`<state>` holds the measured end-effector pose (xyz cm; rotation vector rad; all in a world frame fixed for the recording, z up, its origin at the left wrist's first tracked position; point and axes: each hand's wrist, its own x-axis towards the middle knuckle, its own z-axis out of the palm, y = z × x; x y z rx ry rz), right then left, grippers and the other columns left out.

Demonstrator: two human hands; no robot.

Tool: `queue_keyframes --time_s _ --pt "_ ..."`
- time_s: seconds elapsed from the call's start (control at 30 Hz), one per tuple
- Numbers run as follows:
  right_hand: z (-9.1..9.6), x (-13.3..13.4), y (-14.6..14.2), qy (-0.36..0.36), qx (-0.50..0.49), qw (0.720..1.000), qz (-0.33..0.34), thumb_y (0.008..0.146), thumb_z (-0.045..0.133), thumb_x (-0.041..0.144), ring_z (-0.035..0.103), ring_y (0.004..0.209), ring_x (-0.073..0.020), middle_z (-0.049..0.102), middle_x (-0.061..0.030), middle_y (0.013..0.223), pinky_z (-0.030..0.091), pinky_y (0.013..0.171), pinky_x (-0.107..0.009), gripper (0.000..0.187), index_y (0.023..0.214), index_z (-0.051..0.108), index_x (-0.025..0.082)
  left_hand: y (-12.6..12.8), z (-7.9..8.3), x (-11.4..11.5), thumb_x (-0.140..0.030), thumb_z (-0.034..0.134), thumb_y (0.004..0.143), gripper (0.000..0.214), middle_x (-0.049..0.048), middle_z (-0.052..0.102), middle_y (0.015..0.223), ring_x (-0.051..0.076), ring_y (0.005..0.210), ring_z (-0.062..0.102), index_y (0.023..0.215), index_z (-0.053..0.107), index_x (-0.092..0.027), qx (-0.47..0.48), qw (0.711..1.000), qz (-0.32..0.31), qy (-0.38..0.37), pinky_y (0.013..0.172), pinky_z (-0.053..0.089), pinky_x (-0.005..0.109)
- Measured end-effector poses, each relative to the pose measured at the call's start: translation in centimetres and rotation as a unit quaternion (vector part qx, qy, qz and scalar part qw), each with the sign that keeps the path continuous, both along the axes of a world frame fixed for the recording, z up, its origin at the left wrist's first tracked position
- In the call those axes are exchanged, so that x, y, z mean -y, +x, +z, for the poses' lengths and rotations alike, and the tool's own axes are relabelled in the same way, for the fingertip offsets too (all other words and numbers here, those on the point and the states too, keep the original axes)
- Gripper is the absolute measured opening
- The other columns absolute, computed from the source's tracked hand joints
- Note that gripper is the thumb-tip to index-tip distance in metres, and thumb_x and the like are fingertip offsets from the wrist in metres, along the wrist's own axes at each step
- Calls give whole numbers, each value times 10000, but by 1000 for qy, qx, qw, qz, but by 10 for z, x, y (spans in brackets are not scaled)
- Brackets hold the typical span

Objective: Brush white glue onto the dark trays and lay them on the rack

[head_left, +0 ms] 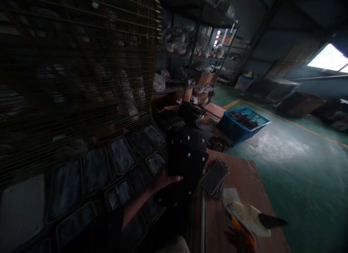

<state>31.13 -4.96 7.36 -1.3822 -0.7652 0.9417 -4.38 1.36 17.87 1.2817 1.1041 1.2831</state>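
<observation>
My left hand grips the left edge of a black panel dotted with small white knobs. Its thumb lies across the face, and the other fingers are hidden. At the lower right, my right hand is dark and partly cut off by the frame, closed near a bright orange strip that looks like part of a tool. Just above it on the wooden table lies a cream, see-through piece with a black handle-like part. A small stack of dark framed plates rests beside the panel.
Rows of dark rectangular plates lie to the left, below a tall wire rack. Shelves with plastic bags stand behind. A blue crate sits on the green floor, with cardboard boxes farther off.
</observation>
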Motion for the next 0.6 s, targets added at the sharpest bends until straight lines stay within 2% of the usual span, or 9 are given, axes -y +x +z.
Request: queue_keyframes --time_s 0.07,0.13,0.17,0.27,0.33,0.37,0.43,0.5,0.6 --pt "2 -24 -3 19 16 1000 10 710 704 595 677 551 -224 688 -43 730 522 496 -297 652 1162 553 151 -8 9 -34 -385 765 691 484 83 718 1024 255 978 662 1093 648 -144 -109 991 49 57 858 540 376" --pt "5 -52 -5 32 22 999 21 737 683 577 682 574 -234 691 -54 748 529 510 -315 624 1178 560 152 -14 18 -68 -377 746 712 461 82 713 1013 252 974 658 1103 639 -157 -219 964 87 120 865 533 368" --pt "6 -66 -6 36 21 999 25 746 675 572 682 577 -235 693 -58 757 532 513 -321 614 1184 562 157 -17 23 -85 -366 735 725 466 87 702 1050 253 1007 647 1131 625 -165 -265 947 84 163 893 522 370" --pt "8 -110 -6 40 12 999 27 760 660 568 677 575 -227 694 -66 777 533 508 -321 602 1190 562 159 -23 35 -132 -303 639 820 438 117 619 1243 261 1197 550 1234 559 -181 -366 879 10 305 1021 448 409" --pt "8 -137 -4 35 7 999 12 752 678 551 677 593 -222 693 -65 787 535 515 -312 600 1183 563 150 -24 31 -157 -236 539 891 352 124 563 1328 261 1295 462 1241 547 -196 -420 830 -38 365 1084 387 454" --pt "7 -150 -3 33 5 999 6 748 689 538 678 604 -221 694 -63 795 537 523 -310 601 1186 559 148 -23 23 -166 -202 499 913 315 115 550 1349 258 1322 430 1222 556 -211 -445 809 -57 381 1103 362 476" --pt "3 -170 -1 27 5 1000 2 750 698 515 679 618 -216 696 -58 812 538 538 -303 596 1201 546 157 -23 -8 -181 -162 469 930 272 90 541 1368 251 1352 393 1165 579 -243 -481 774 -92 402 1128 321 512" --pt "-4 -185 -1 26 4 1000 10 763 682 513 683 638 -215 699 -59 839 537 553 -300 577 1208 541 173 -23 -55 -189 -146 472 932 242 75 562 1342 239 1347 404 1116 584 -258 -495 751 -117 420 1135 302 538" --pt "-13 -198 -9 14 20 1000 19 773 665 515 680 657 -214 696 -58 853 534 567 -304 545 1193 554 185 -26 -129 -191 -122 478 931 213 74 604 1268 218 1293 475 1077 573 -245 -488 758 -118 417 1106 359 535"
